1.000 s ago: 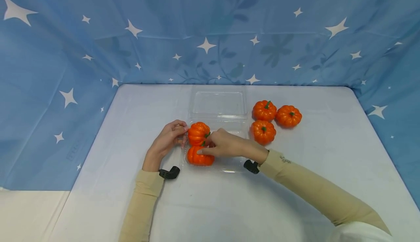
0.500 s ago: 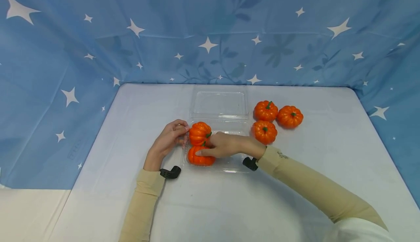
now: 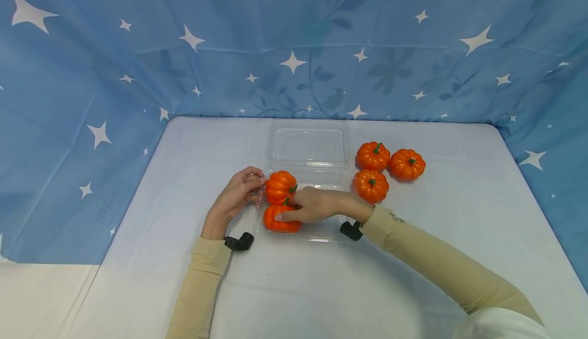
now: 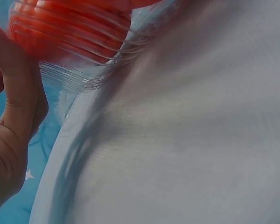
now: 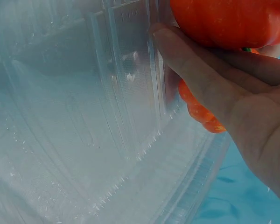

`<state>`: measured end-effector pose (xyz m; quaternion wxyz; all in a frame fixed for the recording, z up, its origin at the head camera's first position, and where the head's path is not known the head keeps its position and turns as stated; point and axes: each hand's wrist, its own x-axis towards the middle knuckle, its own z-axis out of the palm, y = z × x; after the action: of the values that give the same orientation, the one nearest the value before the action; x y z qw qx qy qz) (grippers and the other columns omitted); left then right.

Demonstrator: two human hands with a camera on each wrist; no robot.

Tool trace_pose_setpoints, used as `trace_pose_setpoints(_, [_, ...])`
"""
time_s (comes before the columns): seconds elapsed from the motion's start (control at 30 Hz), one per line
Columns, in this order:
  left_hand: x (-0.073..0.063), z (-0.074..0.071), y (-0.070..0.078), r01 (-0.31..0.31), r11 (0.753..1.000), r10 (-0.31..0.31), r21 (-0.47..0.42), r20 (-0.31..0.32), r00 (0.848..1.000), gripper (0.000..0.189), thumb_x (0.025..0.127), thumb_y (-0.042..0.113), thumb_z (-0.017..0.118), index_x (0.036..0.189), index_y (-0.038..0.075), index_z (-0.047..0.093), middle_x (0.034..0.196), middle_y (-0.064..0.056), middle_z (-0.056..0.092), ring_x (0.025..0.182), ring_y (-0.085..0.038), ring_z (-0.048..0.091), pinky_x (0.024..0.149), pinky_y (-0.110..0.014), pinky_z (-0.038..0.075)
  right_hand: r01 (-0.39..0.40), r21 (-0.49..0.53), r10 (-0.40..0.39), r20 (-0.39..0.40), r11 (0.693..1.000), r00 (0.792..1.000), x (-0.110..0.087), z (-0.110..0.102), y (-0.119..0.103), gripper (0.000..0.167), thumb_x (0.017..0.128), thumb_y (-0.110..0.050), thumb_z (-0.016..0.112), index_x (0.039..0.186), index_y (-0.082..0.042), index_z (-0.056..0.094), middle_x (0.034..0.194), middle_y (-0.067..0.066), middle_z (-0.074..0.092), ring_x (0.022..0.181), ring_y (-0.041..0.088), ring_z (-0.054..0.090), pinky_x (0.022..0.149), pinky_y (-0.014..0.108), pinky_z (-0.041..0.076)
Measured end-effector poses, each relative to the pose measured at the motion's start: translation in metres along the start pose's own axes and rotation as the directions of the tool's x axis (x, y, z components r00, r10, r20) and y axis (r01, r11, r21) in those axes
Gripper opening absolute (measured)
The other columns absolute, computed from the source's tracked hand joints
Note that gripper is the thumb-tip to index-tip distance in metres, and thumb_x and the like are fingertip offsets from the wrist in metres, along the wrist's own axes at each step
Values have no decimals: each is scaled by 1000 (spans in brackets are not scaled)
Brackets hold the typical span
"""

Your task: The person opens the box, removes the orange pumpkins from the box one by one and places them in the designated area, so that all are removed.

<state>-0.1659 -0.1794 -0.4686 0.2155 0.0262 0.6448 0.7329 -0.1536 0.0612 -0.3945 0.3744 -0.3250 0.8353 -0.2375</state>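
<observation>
Two orange toy pumpkins, a rear one (image 3: pixel 280 188) and a front one (image 3: pixel 274 221), sit against the left side of an open clear plastic clamshell container (image 3: pixel 328 229). My right hand (image 3: pixel 317 204) holds the front pumpkin, thumb on its top, other fingers reaching between the two. The right wrist view has a pumpkin (image 5: pixel 228 21) above the fingers of this hand. At the container's left rim my left hand (image 3: pixel 236 192) pinches the edge with curled fingers, close to the rear pumpkin. Through the ribbed wall, an orange pumpkin (image 4: pixel 70 30) shows in the left wrist view.
Three more orange pumpkins stand right of the container: one at the back (image 3: pixel 373 156), one at the far right (image 3: pixel 407 165) and one nearer (image 3: pixel 370 186), beneath which my right forearm passes. The container's lid (image 3: pixel 308 145) lies folded back on the white table (image 3: pixel 206 140).
The head view has shifted slightly. My right hand has settled a little nearer on the front pumpkin; the left hand and all pumpkins keep their places.
</observation>
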Motion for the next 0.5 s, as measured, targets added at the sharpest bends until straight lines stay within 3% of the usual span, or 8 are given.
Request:
trace_pose_setpoints(0.2, [0,0,0,-12,1000,12,2,8,1000,10,105,5,49,115,2,46,76,-2,59,58,-14,54,49,-25,51,24,16,-23,-14,1000,1000,-5,-2,3,41,100,-49,61,76,-16,58,61,-6,39,57,10,39,57,25,27])
trace_pose_setpoints(0.37, [1,-1,0,-17,1000,17,9,7,1000,10,105,4,49,114,2,46,75,-2,59,57,-13,54,49,-25,51,41,42,-40,-28,998,999,-11,-6,2,36,97,-47,66,91,-12,67,66,-6,42,63,10,42,60,25,29])
trace_pose_setpoints(0.5, [0,-1,1,-11,1000,11,11,8,1000,10,106,5,50,114,2,46,76,-2,60,56,-13,54,49,-25,51,38,43,-36,-46,998,998,-16,-7,2,42,94,-48,70,109,-8,70,73,-5,50,71,10,49,62,24,36])
